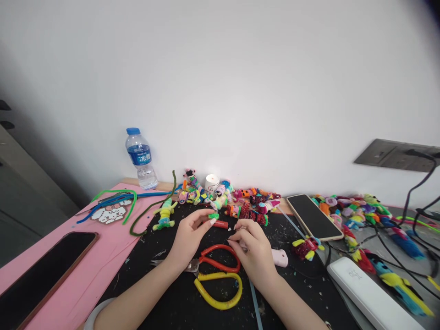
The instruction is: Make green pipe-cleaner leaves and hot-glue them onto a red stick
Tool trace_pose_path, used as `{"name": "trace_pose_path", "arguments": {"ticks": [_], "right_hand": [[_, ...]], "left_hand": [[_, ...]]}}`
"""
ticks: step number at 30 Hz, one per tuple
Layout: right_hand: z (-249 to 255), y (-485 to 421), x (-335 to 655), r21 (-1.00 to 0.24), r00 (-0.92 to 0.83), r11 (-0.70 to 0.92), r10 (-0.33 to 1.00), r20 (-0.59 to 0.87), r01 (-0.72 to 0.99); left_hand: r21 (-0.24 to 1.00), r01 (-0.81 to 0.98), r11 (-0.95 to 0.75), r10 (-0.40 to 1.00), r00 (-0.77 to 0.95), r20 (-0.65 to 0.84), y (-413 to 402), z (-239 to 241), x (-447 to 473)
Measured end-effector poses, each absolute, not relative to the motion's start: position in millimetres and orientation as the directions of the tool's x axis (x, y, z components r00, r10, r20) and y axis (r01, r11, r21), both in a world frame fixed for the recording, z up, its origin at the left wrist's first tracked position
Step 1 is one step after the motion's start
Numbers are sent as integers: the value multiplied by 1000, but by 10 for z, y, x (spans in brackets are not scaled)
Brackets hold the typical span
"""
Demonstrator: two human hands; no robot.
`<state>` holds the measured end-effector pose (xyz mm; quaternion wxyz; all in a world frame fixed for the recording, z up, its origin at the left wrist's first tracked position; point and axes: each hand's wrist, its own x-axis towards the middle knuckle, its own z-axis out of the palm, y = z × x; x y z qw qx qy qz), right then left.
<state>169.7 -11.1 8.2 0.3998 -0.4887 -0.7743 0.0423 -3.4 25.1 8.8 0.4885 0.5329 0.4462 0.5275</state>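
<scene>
My left hand (190,233) pinches a small fuzzy green piece (213,216) between thumb and fingertips. To its right is my right hand (253,247), its thumb and index finger pressed together; what they hold, if anything, is too small to make out. Wire cutters with one red and one yellow handle (220,304) lie on the black mat (172,302), their jaws partly behind my left wrist. A red stick-like object (221,224) rests just beyond my fingers. Under my right hand a pale pink object (280,257) is partly hidden. A yellow-green pipe-cleaner doll (165,213) lies left of my hands.
Several colourful pipe-cleaner dolls (245,211) line the wall beside a white cup (212,183). At left are a water bottle (140,158), loose pipe cleaners (129,201) and a dark phone (48,275). Another phone (314,217), a white power bank (371,293) and cables (388,247) occupy the right.
</scene>
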Motion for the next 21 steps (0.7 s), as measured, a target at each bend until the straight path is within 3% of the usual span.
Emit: {"name": "trace_pose_path", "arguments": {"ticks": [7,16,21], "right_hand": [[136,-132,1707,-432,-258,474,845,469,767],[103,-109,1733,-441,-249,544,786,566,714],[59,-103,1741,-432,-272,604,741,615,670]], "left_hand": [[989,-38,-146,981,124,150,230,79,-16],[986,-167,-19,959,275,65,185,56,23],[988,-146,-56,954,285,96,176,40,34]]}}
